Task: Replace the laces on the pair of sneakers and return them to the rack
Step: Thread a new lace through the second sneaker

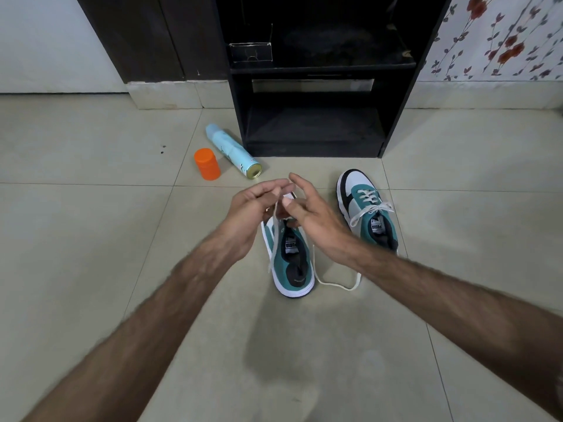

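Floor, left of the work: orange jar point(207, 163) upright, pale blue spray can point(232, 151) lying on its side just beside it, neither touching the shoes

My left hand point(254, 208) was raised over the front of the unlaced sneaker point(291, 263), fingers curled and pinching the loose lace point(274, 236) near its upper end. From that pinch the lace dropped down the shoe's left flank toward the heel. The sneaker lay on the floor tiles directly under and just ahead of both hands, long axis running away from me, heel toward me, toe toward the black rack point(313, 111); the toe itself was hidden behind my hands

My right hand point(310, 214) sat close against the left, thumb meeting the lace at the same spot, the other fingers spread and relaxed. Whether the thumb actually gripped the lace or only touched it, I could not tell. A second run of lace trailed on the floor from under my right wrist, looping past the heel

Judgement: next move is feeding a lace end through an eyelet, and both hands were equally near; the eyelet rows run along the shoe's axis, so the lace should be drawn along that line, toward the toe or back

Further right: laced sneaker point(367, 208), finished with a bow, same orientation, well apart from my hands. Rack behind both shoes, lower shelf open
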